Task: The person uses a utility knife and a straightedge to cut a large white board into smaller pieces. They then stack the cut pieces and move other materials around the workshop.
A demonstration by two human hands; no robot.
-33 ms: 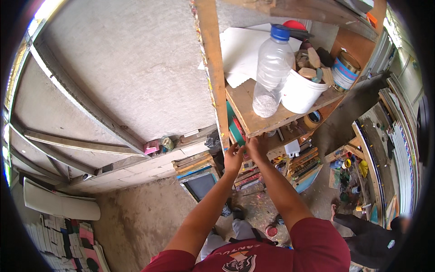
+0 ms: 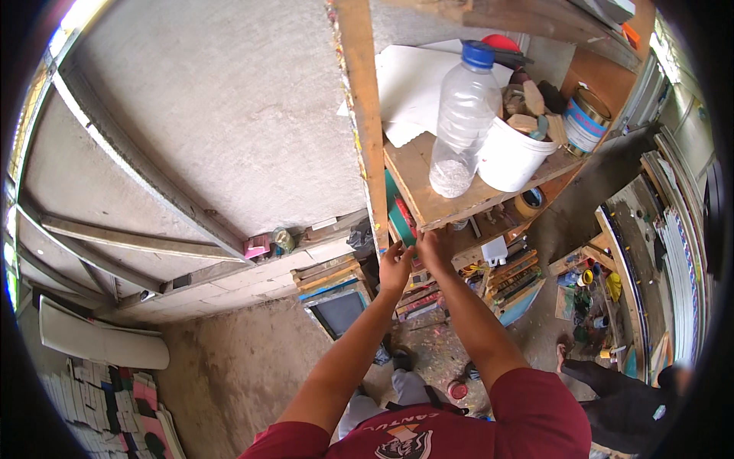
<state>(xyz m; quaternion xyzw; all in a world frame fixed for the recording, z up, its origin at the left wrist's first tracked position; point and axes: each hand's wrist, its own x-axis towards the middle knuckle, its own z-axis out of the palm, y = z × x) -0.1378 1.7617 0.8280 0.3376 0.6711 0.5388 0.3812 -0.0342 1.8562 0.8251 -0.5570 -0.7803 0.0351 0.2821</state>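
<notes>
My left hand point(image 2: 395, 266) and my right hand point(image 2: 433, 251) are close together below the front left corner of a wooden shelf point(image 2: 437, 211). The fingers of both are bent and closed. What they hold, if anything, is too small or hidden to make out. Just beyond the fingertips, under the shelf board, are a green panel point(image 2: 397, 223) and a red piece point(image 2: 406, 213) beside it. On the shelf above stand a clear plastic bottle point(image 2: 463, 115) with a blue cap and some whitish material at its bottom, and a white bucket point(image 2: 514, 159) filled with wooden pieces.
A paint can point(image 2: 585, 126) and white sheets point(image 2: 413, 88) are on the shelf, with a tape roll point(image 2: 529, 201) below. Wooden frames point(image 2: 336, 306) lean by the low wall. Another person point(image 2: 623, 398) is at the lower right. A red lid-like object point(image 2: 457, 389) lies near my feet.
</notes>
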